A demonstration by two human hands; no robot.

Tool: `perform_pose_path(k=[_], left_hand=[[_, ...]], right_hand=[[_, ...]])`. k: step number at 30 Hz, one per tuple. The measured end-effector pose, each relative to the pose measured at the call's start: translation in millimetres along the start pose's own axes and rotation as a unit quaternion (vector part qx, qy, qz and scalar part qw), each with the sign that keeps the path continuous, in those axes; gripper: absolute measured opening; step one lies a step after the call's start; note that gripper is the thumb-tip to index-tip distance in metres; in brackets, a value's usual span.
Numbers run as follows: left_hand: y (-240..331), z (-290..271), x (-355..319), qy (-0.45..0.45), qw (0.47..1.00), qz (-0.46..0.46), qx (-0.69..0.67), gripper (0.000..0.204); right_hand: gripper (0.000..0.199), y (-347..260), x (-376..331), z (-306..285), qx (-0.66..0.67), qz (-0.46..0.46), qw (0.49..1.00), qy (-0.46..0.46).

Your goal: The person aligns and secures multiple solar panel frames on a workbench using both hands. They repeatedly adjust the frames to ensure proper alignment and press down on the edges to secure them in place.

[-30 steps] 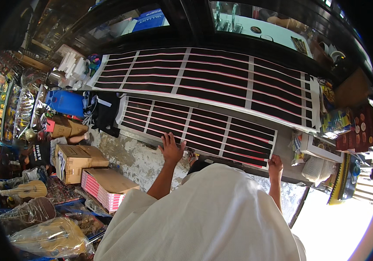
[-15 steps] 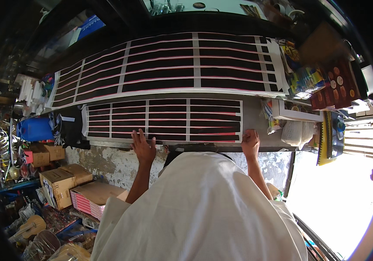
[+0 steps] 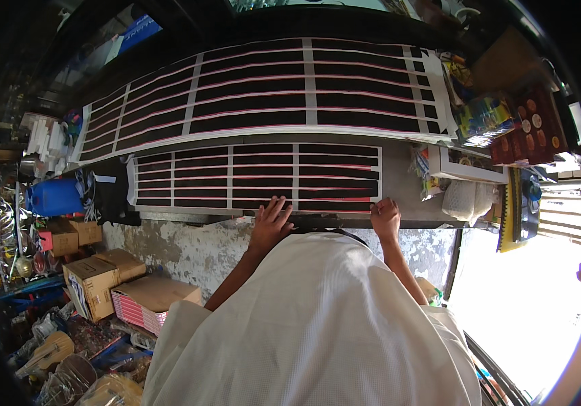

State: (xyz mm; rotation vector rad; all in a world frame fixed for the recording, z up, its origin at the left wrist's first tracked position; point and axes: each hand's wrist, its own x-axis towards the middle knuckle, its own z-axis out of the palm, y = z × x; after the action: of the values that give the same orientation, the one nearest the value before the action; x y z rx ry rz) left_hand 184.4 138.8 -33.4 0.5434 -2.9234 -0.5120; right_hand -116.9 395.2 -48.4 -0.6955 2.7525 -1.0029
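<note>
A smaller sheet (image 3: 263, 169) of black strips with white and pink lines lies on the grey counter in front of me. My left hand (image 3: 272, 221) rests at its near edge, right of the middle, with its fingers stretched out and slightly spread. At the near right corner my right hand (image 3: 386, 215) has its fingers curled together against the sheet's edge; whatever is between them is hidden. A red-pink patch shows on the sheet just left of those fingers. Beyond lies a longer stack of similar striped sheets (image 3: 250, 88), which neither hand touches.
Packaged goods (image 3: 483, 120) and a white box (image 3: 466, 167) stand at the counter's right end. A blue container (image 3: 55, 197) is at the left. Cardboard boxes (image 3: 94, 284) and wrapped goods are stacked low on the left, by a peeling wall (image 3: 182, 247).
My left hand has slid right along the sheet's near edge. My right hand has shifted slightly left, onto the near right corner. The view has tilted slightly.
</note>
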Motion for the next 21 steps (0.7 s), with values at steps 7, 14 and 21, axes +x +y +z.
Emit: perform_pose_path(k=[7,14,21], left_hand=[[-0.2,7.5,-4.0,-0.022,1.0,-0.007,-0.011,0.056],[0.6,7.9,-3.2,-0.022,0.999,-0.017,-0.032,0.053],[-1.7,8.2,-3.2,-0.045,0.998,-0.033,-0.036,0.05]], right_hand=[[0.018,2.6,0.9,-3.6,0.016,0.024,0.999,-0.023],[0.015,-1.3,0.9,-7.2,0.034,0.047,0.998,-0.031],[0.015,2.4,0.6,-4.6,0.015,0.013,1.0,-0.02]])
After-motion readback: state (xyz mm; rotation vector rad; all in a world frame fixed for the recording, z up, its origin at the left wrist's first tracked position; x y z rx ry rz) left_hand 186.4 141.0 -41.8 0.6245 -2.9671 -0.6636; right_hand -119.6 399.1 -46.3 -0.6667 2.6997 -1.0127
